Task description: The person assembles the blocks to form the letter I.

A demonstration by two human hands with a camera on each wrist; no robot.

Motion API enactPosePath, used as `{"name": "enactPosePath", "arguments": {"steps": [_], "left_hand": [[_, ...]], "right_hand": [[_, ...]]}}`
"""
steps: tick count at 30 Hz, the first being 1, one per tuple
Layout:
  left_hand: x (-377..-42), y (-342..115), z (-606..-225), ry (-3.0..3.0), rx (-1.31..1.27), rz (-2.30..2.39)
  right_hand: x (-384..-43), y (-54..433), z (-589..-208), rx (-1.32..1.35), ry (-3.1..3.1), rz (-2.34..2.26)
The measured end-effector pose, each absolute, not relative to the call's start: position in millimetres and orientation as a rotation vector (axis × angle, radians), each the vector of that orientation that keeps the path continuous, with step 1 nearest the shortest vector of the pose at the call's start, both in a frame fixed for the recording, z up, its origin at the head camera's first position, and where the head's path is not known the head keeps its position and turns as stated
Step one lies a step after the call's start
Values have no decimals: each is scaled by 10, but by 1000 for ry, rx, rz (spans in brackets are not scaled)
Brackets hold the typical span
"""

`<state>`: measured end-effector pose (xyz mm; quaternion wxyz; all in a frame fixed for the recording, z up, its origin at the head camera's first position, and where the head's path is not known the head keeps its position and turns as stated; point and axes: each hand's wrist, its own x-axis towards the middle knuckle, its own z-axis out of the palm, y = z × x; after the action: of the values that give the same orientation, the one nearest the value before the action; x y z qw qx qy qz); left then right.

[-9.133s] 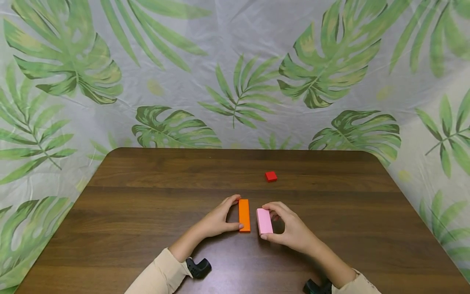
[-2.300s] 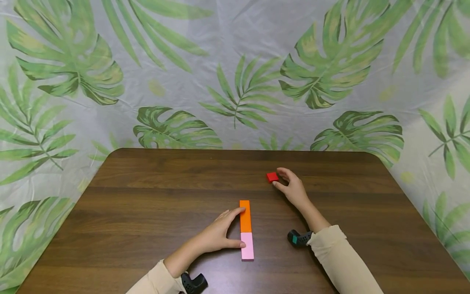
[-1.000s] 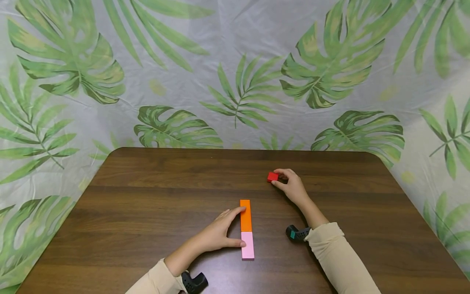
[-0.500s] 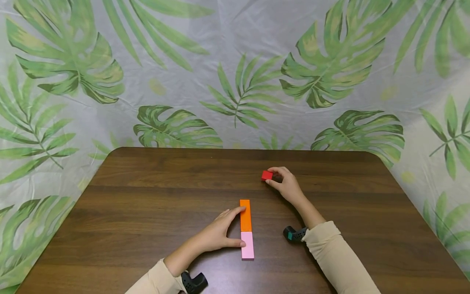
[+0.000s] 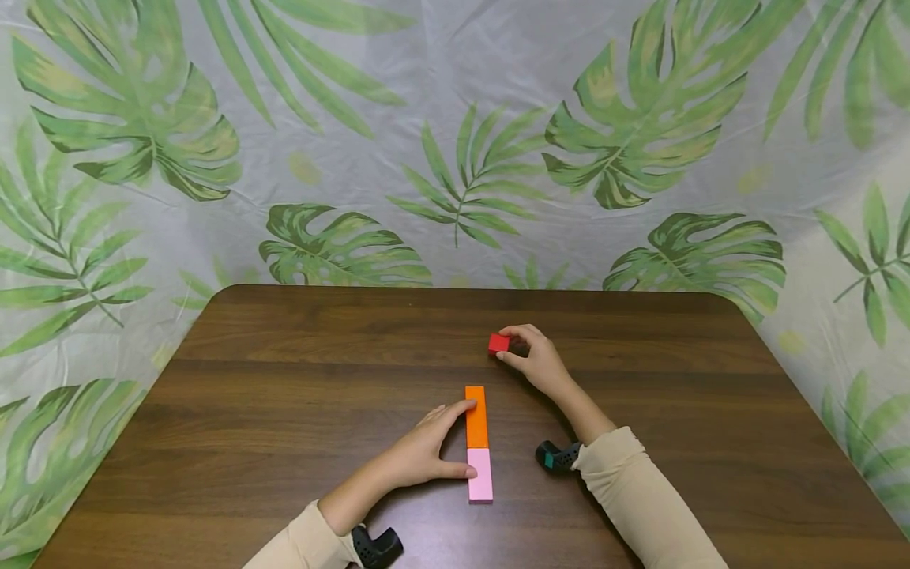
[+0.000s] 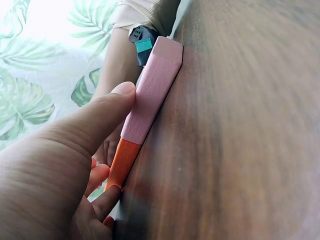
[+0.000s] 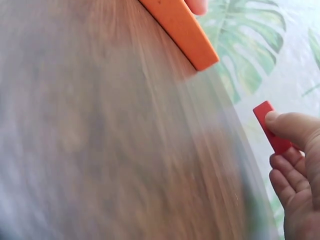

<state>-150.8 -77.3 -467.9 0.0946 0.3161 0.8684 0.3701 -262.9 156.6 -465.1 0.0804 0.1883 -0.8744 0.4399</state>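
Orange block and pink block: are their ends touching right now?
Touching. The head view shows the orange block and pink block end to end with no gap; the left wrist view shows the same joint closed.

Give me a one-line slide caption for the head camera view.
Right hand pinches a red block while left hand steadies an orange block and pink block.

Table [image 7: 100, 150] motion-blurred in right wrist view, right hand [image 7: 300, 165] cut off

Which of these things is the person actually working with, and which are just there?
In use:
red block, pinched by right hand
orange block and pink block, touched by left hand

Just there:
wooden table
leaf-print backdrop
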Motion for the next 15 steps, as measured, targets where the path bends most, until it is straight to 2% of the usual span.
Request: {"name": "enactPosePath", "arguments": {"steps": [15], "left_hand": [[-1507, -776, -4658, 2557, 911, 1106]], "right_hand": [[-2584, 1374, -4711, 662, -2618, 1350]]}}
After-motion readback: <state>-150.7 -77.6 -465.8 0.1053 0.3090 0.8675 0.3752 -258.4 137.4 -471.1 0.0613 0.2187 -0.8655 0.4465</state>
